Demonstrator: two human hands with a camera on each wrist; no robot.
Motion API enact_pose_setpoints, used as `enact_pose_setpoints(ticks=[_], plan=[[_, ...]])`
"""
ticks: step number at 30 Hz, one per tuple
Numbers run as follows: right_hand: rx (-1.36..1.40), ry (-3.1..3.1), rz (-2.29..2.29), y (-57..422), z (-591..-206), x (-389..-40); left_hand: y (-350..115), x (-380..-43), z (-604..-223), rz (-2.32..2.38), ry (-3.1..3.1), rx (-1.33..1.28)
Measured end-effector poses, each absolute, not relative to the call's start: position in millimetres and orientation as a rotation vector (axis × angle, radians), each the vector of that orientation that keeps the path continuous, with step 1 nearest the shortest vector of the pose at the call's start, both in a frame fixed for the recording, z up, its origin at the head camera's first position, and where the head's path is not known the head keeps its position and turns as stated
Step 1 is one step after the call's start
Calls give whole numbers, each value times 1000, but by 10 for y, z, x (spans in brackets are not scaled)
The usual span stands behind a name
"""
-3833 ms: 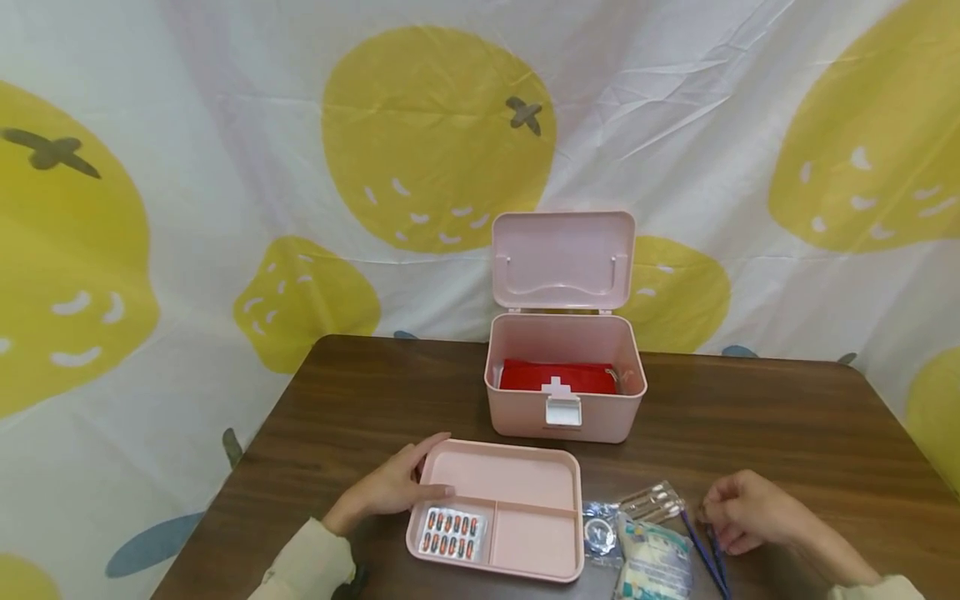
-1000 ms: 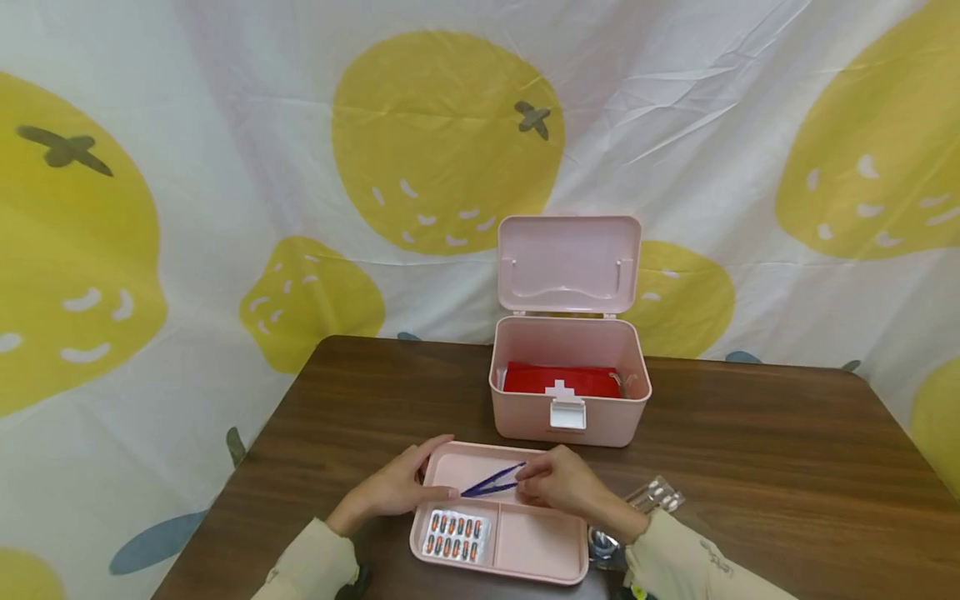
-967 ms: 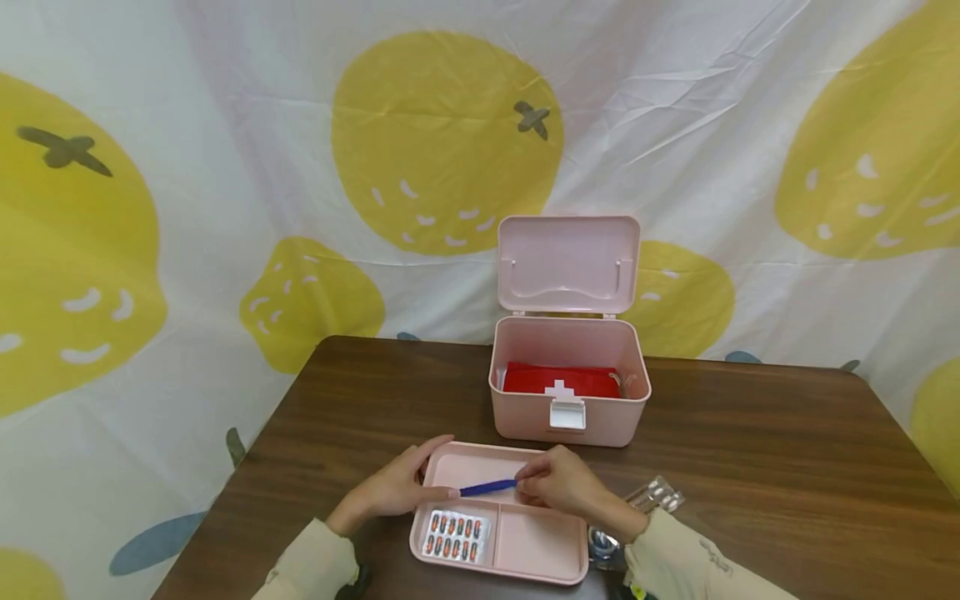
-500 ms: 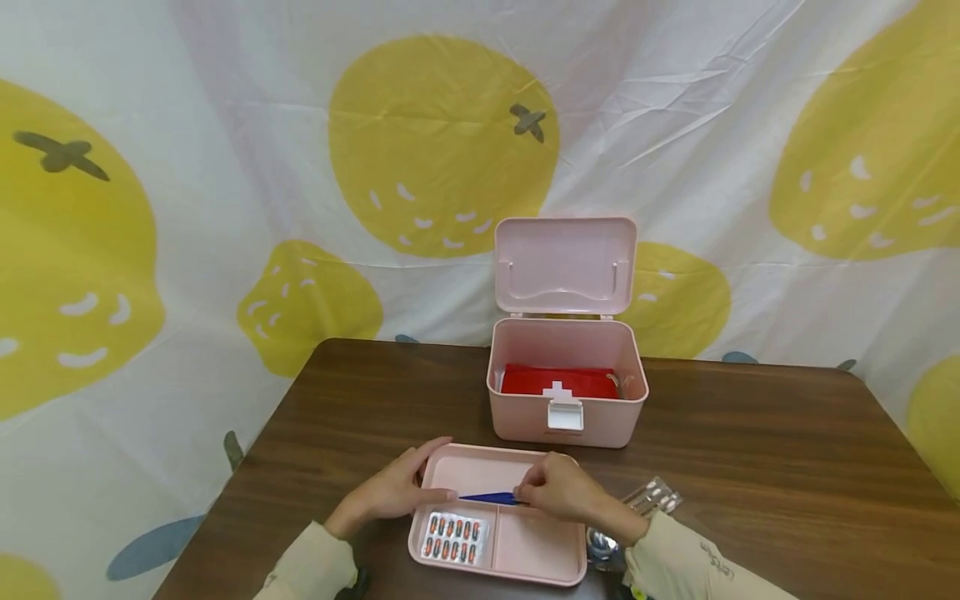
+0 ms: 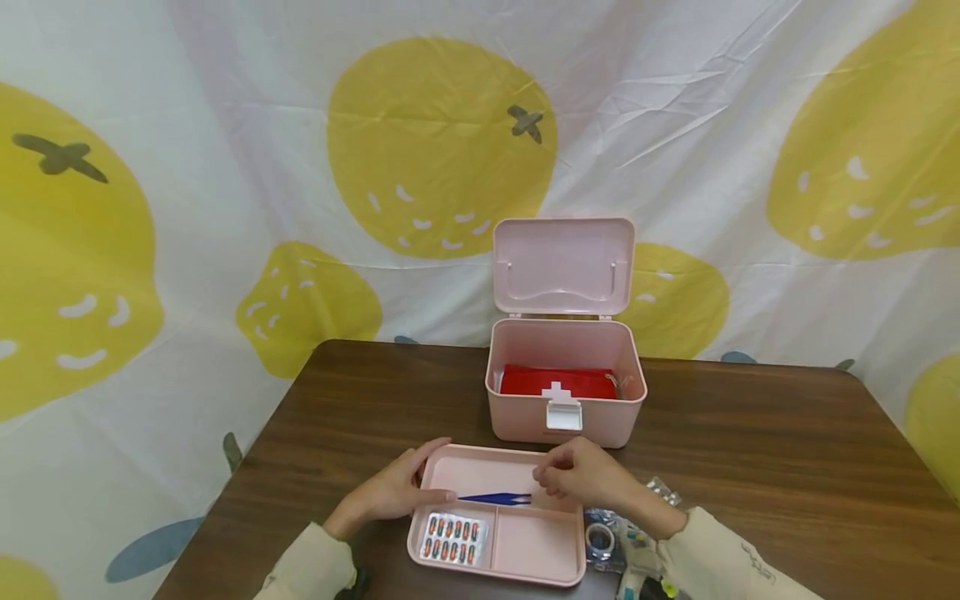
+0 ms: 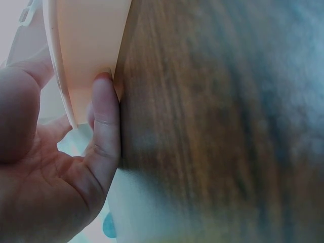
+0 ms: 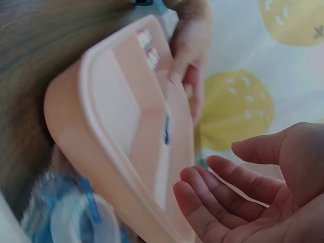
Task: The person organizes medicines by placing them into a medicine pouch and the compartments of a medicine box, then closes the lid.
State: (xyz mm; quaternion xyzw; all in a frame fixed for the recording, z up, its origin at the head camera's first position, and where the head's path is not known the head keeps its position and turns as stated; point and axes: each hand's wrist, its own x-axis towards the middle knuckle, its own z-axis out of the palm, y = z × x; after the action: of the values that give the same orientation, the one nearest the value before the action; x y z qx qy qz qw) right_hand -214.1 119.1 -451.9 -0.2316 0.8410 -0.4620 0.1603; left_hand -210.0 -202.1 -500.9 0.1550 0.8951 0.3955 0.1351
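A shallow pink divided tray (image 5: 538, 546) lies on the brown table. My left hand (image 5: 393, 487) grips its left end; in the left wrist view, fingers (image 6: 106, 116) press the tray's outer wall. Blue tweezers (image 5: 497, 498) rest in the long rear compartment, along the divider, with their tip beside my left thumb. A blister pack of capsules (image 5: 453, 538) occupies the front left compartment. Above the tray's right rear part is my right hand (image 5: 588, 477), apart from the tweezers. The right wrist view has its fingers (image 7: 202, 202) loosely bent, holding nothing.
Behind the tray stands a pink box (image 5: 517, 421), lid raised, with a red pouch (image 5: 525, 381) marked by a white cross inside. Right of the tray lie a bagged tape roll (image 5: 600, 540), a pack of cotton swabs (image 5: 663, 490) and a plastic-wrapped packet (image 5: 637, 554), partly under my sleeve.
My right hand picked up the tweezers from the table's right side, brought them into the rear compartment, then let go and drew back rightward. My left hand kept its place on the tray.
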Motion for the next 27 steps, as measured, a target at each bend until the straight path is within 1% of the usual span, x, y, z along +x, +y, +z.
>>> enact_pose_setpoints(ticks=[6,14,27], plan=[[-590,2365,-1362,1472,-4389,-2191,-2019,-2105,-5006,1150,2589,452],[-371,2378,-1388,1938,-4267,-2234,-2016,-2094,-5000,1135,2602,455],[-192,2462,-1291,2539,-4487,-2332,-2019,-2087,-5006,1124,2614,438]])
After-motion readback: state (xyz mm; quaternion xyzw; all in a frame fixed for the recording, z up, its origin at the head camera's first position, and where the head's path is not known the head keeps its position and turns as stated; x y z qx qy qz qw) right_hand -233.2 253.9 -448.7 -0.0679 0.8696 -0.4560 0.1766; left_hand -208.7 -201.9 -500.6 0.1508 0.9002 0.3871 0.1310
